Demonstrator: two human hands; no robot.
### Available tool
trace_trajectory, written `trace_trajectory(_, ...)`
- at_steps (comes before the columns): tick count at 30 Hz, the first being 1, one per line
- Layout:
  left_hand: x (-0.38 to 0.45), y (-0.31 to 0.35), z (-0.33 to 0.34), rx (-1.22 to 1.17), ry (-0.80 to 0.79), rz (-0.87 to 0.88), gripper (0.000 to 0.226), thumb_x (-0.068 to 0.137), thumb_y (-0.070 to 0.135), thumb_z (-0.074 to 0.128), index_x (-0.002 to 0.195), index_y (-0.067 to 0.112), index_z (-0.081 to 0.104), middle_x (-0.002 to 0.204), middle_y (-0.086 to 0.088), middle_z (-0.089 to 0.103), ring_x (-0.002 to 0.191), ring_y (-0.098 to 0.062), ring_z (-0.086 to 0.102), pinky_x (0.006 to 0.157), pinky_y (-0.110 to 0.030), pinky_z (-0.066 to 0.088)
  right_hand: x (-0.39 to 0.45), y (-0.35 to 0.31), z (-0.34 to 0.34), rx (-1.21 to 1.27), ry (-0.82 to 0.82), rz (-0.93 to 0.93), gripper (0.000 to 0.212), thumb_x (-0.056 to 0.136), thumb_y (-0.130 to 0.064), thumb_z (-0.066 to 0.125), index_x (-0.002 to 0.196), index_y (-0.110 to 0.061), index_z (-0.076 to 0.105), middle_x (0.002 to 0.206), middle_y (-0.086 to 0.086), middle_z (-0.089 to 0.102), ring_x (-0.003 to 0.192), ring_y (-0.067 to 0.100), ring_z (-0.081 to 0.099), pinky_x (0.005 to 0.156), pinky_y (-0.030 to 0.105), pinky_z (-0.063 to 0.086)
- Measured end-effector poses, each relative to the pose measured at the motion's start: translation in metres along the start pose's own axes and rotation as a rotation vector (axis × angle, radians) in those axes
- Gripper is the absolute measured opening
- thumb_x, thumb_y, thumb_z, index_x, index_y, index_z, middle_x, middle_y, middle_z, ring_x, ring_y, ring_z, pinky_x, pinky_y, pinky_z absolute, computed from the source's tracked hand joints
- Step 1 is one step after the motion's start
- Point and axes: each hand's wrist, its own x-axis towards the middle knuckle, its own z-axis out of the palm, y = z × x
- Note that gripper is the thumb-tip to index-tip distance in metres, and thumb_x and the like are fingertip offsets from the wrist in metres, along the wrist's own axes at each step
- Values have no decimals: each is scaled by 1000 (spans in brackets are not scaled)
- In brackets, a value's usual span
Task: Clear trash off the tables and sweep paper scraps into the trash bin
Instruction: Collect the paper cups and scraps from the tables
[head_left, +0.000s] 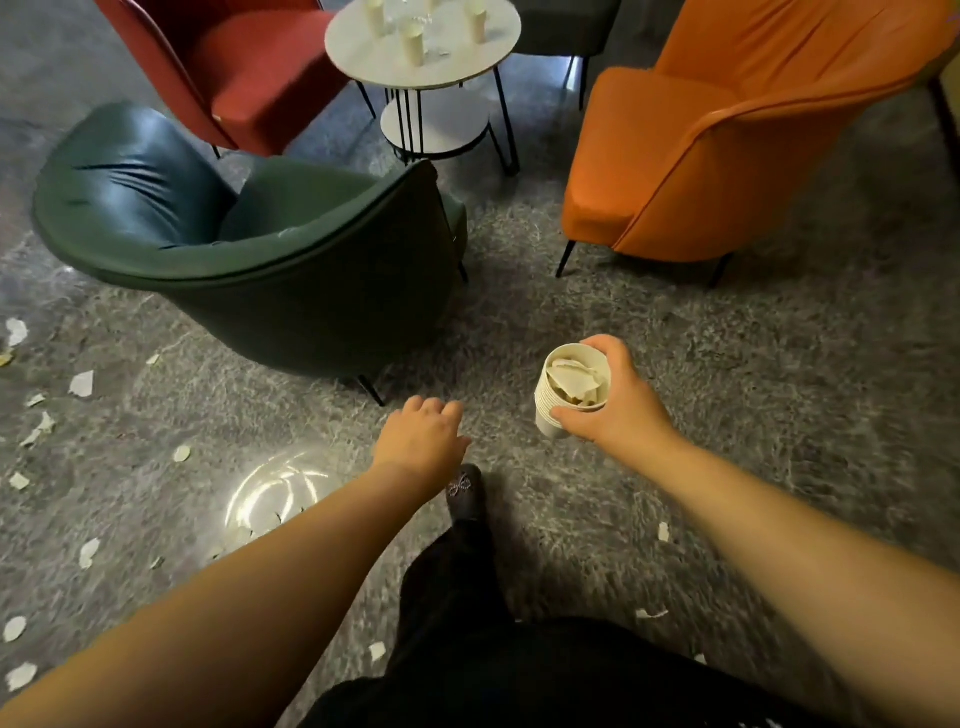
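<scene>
My right hand (618, 400) grips a stack of nested paper cups (566, 395) with crumpled paper scraps inside the top one. My left hand (421, 434) reaches forward over the floor with loosely curled fingers and holds nothing. Far ahead stands a round white table (457, 73) carrying several upright paper cups (413, 44) and some clear trash. Torn paper scraps (83, 383) lie scattered on the grey floor, mostly at the left, and a few lie near my legs (662, 531). No trash bin is in view.
A dark green armchair (249, 244) stands between me and the table. A red armchair (239, 67) is at the back left and an orange armchair (727, 140) at the right. My dark shoe (465, 493) steps forward on the grey patterned floor.
</scene>
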Motion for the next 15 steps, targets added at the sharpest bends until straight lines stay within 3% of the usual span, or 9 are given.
trace_trajectory(5,104,-13,-38,28,8,63,47,101,44,41,141,19,41,140,-5,49,130,-27,41,102,-39,41,104,-10,-9,-15,37,33,69,67,-20,84,117,-36,39,111,-8,59,97,12,58,69,15,42)
trace_trajectory(9,185,-25,-78,41,16,113,47,100,45,42,141,21,43,139,-4,50,129,-27,42,102,-39,41,183,-30,-22,-11,87,60,68,66,-21,84,116,-37,40,113,-7,58,100,15,58,80,30,49)
trace_trajectory(15,296,-39,-141,68,3,148,49,99,47,44,141,23,43,139,-3,50,129,-27,42,101,-39,41,284,-57,-49,6,165,39,67,66,-18,84,115,-34,40,111,-9,56,98,11,55,73,21,41)
